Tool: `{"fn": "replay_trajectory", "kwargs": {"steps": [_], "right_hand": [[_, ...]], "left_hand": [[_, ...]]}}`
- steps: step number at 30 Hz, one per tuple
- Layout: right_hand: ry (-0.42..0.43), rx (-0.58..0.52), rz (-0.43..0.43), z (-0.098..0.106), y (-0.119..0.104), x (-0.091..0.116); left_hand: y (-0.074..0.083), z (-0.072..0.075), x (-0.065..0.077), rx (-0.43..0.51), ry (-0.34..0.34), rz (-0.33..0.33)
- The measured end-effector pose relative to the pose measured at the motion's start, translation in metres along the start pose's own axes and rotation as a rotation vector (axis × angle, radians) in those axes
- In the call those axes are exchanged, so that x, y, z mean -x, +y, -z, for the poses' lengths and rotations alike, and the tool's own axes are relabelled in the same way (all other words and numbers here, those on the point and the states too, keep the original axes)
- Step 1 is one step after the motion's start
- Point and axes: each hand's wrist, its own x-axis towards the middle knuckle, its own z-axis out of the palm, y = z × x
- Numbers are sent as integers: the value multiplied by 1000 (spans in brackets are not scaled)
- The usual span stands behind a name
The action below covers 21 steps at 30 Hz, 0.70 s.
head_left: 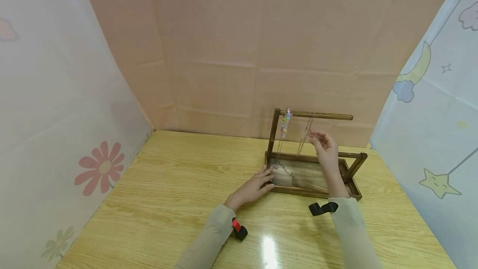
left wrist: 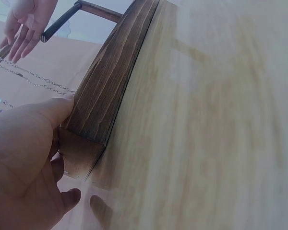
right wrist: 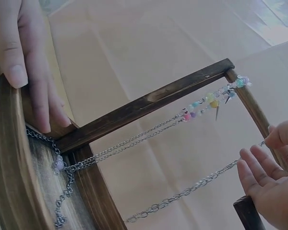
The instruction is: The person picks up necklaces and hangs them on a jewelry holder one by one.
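Observation:
A dark wooden jewellery stand [head_left: 274, 136] has a shallow tray base and a raised bar. Over the bar hangs a chain necklace with pastel beads [right wrist: 213, 101]; its lower end lies in the tray. Beside it hangs a second metal chain necklace [right wrist: 175, 196]. My right hand [head_left: 325, 148] is at this second chain just below the bar, fingers loosely extended, with the chain passing behind the fingers in the right wrist view. My left hand [head_left: 255, 186] rests at the tray's left front corner, thumb by the front wall and straight fingers over the left end.
The stand is on a light wooden table [head_left: 179, 169] near its back edge. A peach cloth [head_left: 216, 53] hangs behind, with patterned cloths on both sides. A shorter, lower bar [head_left: 351, 155] juts from the stand's right post, close to my right forearm.

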Motion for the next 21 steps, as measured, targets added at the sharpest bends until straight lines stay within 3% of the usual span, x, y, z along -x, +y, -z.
{"fn": "replay_trajectory", "kwargs": {"steps": [21], "right_hand": [[-105,-63,87,-2,23,13]], "left_hand": [[3,0,2,15,0,13]]}}
